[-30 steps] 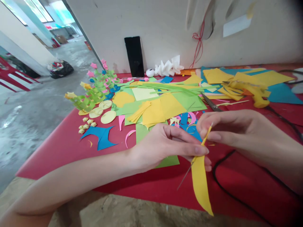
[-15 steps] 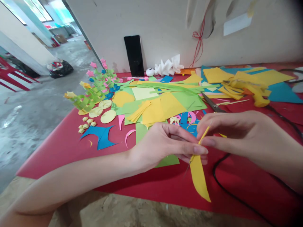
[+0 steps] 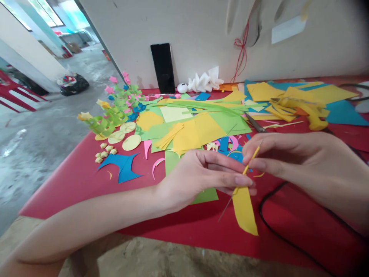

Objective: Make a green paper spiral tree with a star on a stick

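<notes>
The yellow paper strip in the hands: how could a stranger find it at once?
On the red table, near its front edge, the left hand and right hand meet. Between them hangs the yellow paper strip, partly rolled on a thin wire, unlike the flat sheets behind.

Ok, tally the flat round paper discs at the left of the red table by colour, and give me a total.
Pale yellow discs: 3
Deeper yellow disc: 1
Total: 4
They lie on the red table, away from both hands.
</notes>
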`<state>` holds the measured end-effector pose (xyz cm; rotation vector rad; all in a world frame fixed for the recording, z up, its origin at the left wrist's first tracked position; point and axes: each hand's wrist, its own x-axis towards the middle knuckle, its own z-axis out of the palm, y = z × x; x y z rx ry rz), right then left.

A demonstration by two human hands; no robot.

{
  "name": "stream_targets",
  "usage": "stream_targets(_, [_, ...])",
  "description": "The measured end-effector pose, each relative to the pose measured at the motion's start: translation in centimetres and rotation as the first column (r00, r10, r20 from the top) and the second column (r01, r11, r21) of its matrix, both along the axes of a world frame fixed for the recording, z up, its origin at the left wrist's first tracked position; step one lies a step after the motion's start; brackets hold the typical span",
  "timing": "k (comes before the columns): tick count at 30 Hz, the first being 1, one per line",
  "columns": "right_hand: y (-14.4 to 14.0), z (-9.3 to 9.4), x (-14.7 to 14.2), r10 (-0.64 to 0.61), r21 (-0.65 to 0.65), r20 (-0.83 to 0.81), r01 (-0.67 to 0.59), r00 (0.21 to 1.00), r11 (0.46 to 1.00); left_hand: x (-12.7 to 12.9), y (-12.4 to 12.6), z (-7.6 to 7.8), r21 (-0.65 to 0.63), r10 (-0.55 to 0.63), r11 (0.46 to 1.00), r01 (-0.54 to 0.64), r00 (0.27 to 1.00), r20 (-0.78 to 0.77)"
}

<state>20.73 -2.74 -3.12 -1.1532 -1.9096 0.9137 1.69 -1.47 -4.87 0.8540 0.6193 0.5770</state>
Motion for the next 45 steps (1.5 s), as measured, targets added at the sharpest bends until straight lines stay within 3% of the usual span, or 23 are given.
stream_targets(6, [-0.1,0.0,0.3,-0.079,0.028,-0.051,0.081,0.996,0.996,-0.1,-0.2,0.3,0.039,0.001,0.999,0.001,0.999,-0.047])
stream_targets(12, [0.3,-0.3,0.5,-0.020,-0.040,-0.158,0.014,0.987,0.999,-0.1,-0.3,0.7,-0.015,-0.161,0.986,0.165,0.977,0.138])
stream_targets(17, [0.3,-0.3,0.4,0.014,-0.130,-0.237,-0.046,0.971,0.990,-0.4,-0.1,0.7,-0.061,-0.221,0.970,0.235,0.958,0.182])
stream_targets(22, [0.1,0.0,0.3,0.025,-0.176,-0.283,-0.078,0.959,0.981,-0.5,0.0,0.6,-0.029,-0.285,0.953,0.300,0.928,0.240])
stream_targets(29, [0.6,-0.7,0.4,0.052,-0.209,-0.274,-0.112,0.960,0.971,-0.2,0.1,0.6,-0.109,-0.166,0.976,0.188,0.969,0.181])
stream_targets(36, [0.9,-0.5,0.2,0.047,-0.178,-0.161,-0.075,0.986,0.981,-0.1,0.1,0.5,-0.126,-0.040,0.991,0.045,0.998,0.045])
stream_targets(45, [0.5,-0.7,0.2,0.016,-0.184,-0.230,-0.060,0.973,0.981,0.0,0.2,0.2,-0.096,-0.064,0.993,0.065,0.998,0.010])
